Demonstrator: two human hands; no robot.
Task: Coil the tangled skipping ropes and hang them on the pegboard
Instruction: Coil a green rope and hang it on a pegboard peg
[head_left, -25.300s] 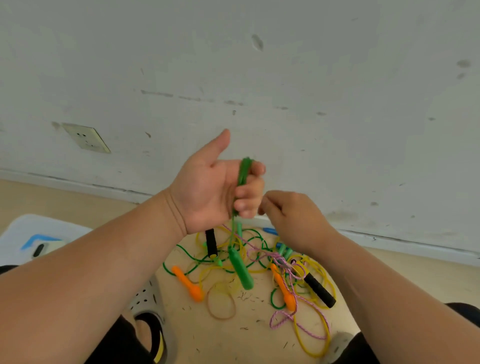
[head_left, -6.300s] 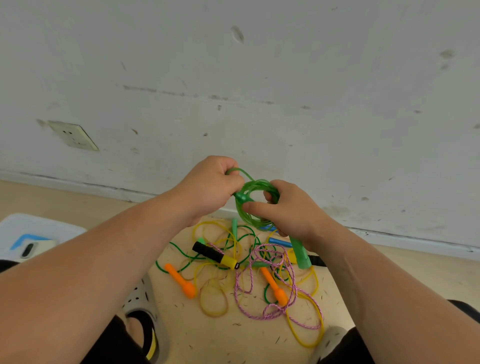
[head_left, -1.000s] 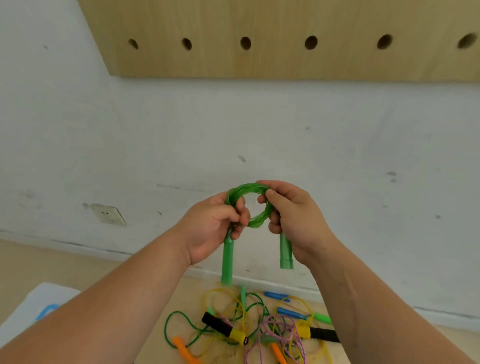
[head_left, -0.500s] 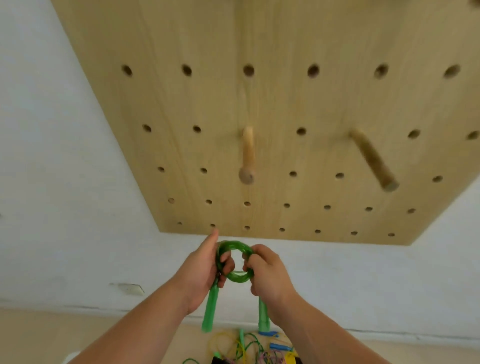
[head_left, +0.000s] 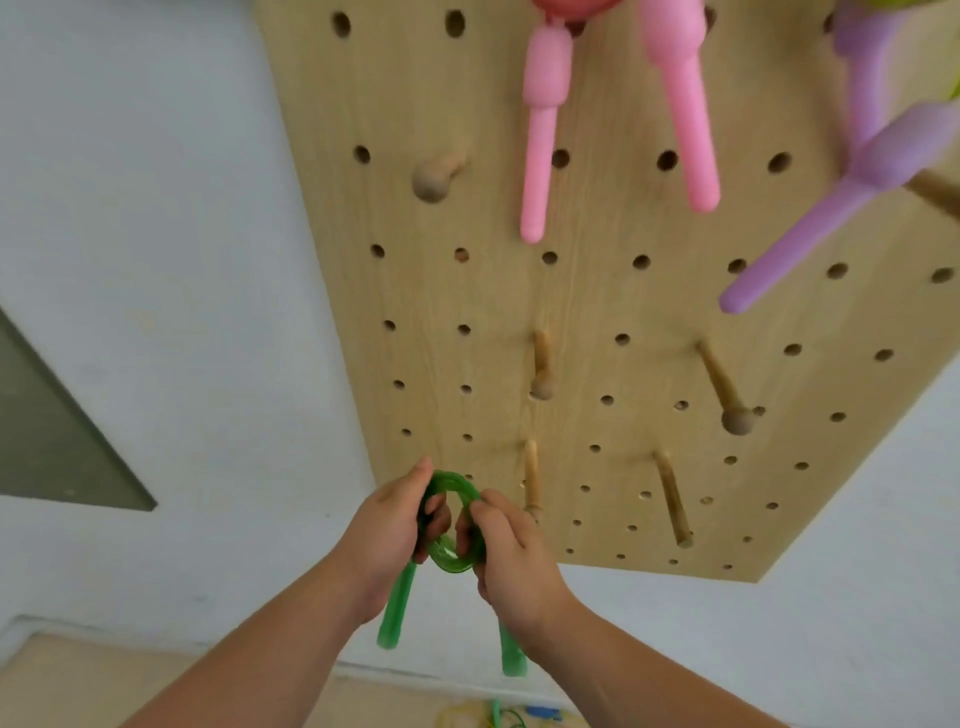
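Both forearms reach up from the bottom of the frame. The left hand (head_left: 387, 530) curls its fingers round the left side of the coiled green skipping rope (head_left: 451, 562), thumb pointing up along the coil's outer edge. The right hand (head_left: 511, 551) is clamped on the coil's right side, fingers hooked in through the ring. The coil is a small tight loop held upright between the two hands, with its open centre towards the camera. The left green handle (head_left: 397, 608) hangs below the left hand. The right green handle (head_left: 511, 657) hangs below the right wrist, partly hidden by it. Far below the hands, at the frame edge, part of the tangled rope pile (head_left: 493, 719) lies on the floor, blurred.

Behind the hands is the wooden pegboard (head_left: 467, 312) on a white wall (head_left: 156, 260). The coil is in front of the board's lower left part and is on no peg. The nearest peg (head_left: 531, 483) is just right of the right hand's fingertips and bare. The second low peg (head_left: 672, 499) is further right, also bare. Above the right hand is a knobbed peg (head_left: 541, 369), with a longer knobbed peg (head_left: 727, 395) to its right. The upper left peg (head_left: 434, 176) is high above the left hand. At the top hang pink rope handles (head_left: 540, 140), and purple rope handles (head_left: 810, 218) are up to the right.
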